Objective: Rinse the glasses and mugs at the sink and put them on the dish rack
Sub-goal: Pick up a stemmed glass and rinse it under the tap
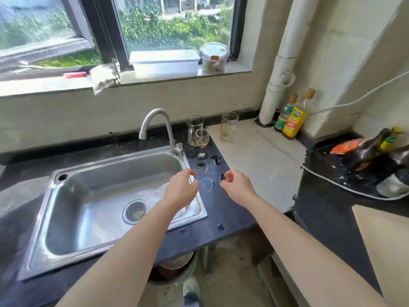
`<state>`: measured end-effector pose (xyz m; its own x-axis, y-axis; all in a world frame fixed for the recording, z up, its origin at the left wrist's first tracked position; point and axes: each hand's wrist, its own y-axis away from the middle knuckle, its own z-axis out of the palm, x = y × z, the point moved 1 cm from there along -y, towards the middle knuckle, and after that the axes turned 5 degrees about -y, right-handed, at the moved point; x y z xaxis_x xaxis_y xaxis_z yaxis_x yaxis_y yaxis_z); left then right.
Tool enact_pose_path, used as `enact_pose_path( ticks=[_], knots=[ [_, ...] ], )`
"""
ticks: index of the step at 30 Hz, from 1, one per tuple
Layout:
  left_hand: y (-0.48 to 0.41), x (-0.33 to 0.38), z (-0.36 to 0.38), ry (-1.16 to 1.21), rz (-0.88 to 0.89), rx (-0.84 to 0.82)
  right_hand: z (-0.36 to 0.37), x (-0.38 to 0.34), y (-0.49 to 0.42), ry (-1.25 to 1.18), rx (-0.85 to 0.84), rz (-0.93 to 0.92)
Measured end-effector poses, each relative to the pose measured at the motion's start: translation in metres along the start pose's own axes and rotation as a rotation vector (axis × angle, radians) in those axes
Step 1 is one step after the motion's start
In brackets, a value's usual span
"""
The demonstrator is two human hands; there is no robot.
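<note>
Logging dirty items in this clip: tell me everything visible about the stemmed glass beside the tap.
The stemmed glass is clear, with a small bowl, thin stem and round foot. It stands upright on the dark wet counter, right of the faucet base, in front of a taller tumbler. Yellowish-brown dregs sit in its bowl. Neither the left hand nor the right hand touches it.

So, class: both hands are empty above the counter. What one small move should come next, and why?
Probably reach the right hand forward and grip the wine glass by its stem. It stands nearest of the glasses, beside the faucet, with yellowish dregs inside, and the left hand is empty too.
</note>
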<state>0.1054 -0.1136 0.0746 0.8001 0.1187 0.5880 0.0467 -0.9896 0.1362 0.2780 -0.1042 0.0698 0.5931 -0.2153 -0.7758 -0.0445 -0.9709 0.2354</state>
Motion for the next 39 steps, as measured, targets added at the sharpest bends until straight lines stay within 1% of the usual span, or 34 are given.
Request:
enact_pose_path(
  ticks=[3, 5, 10, 13, 15, 18, 22, 24, 27, 30, 32, 35, 36, 37, 38, 39],
  knots=[
    [-0.05, -0.009, -0.005, 0.033, -0.023, 0.004, 0.011, -0.02, -0.058, 0.011, -0.01, -0.015],
    [-0.084, -0.014, -0.005, 0.112, -0.047, -0.024, 0.018, -0.03, -0.097, 0.025, -0.021, -0.013],
    [-0.158, -0.021, 0.004, 0.384, -0.157, -0.149, 0.029, -0.044, -0.188, 0.062, -0.054, -0.011],
    [-0.194, -0.023, 0.01, 0.568, -0.256, -0.209, 0.035, -0.046, -0.229, 0.127, -0.073, -0.026],
    [-0.211, -0.027, 0.016, 0.621, -0.286, -0.241, 0.038, -0.048, -0.248, 0.135, -0.095, -0.049],
    [-0.226, -0.031, 0.022, 0.642, -0.254, -0.28, 0.039, -0.048, -0.264, 0.148, -0.146, -0.056],
    [-0.228, -0.032, 0.02, 0.685, -0.214, -0.322, 0.036, -0.051, -0.261, 0.13, -0.132, -0.078],
    [-0.219, -0.036, 0.018, 0.658, -0.159, -0.301, 0.034, -0.056, -0.249, 0.124, -0.149, -0.084],
    [-0.204, -0.047, 0.02, 0.588, -0.045, -0.21, 0.03, -0.066, -0.229, 0.061, -0.193, -0.114],
    [-0.186, -0.069, 0.014, 0.669, -0.063, -0.158, 0.042, -0.083, -0.211, -0.001, -0.252, -0.103],
    [-0.176, -0.082, 0.005, 0.679, -0.08, -0.103, 0.056, -0.093, -0.202, -0.006, -0.307, -0.104],
    [-0.164, -0.107, -0.009, 0.747, -0.139, -0.039, 0.08, -0.106, -0.197, -0.069, -0.466, -0.076],
    [-0.161, -0.116, -0.013, 0.785, -0.168, -0.036, 0.087, -0.108, -0.198, -0.101, -0.493, -0.056],
    [-0.158, -0.124, -0.017, 0.819, -0.192, -0.034, 0.094, -0.108, -0.202, -0.109, -0.472, -0.044],
    [-0.157, -0.133, -0.02, 0.829, -0.219, -0.029, 0.101, -0.106, -0.208, -0.079, -0.401, -0.039],
    [-0.156, -0.141, -0.023, 0.836, -0.237, -0.023, 0.107, -0.104, -0.214, 0.022, -0.3, -0.045]
  ],
)
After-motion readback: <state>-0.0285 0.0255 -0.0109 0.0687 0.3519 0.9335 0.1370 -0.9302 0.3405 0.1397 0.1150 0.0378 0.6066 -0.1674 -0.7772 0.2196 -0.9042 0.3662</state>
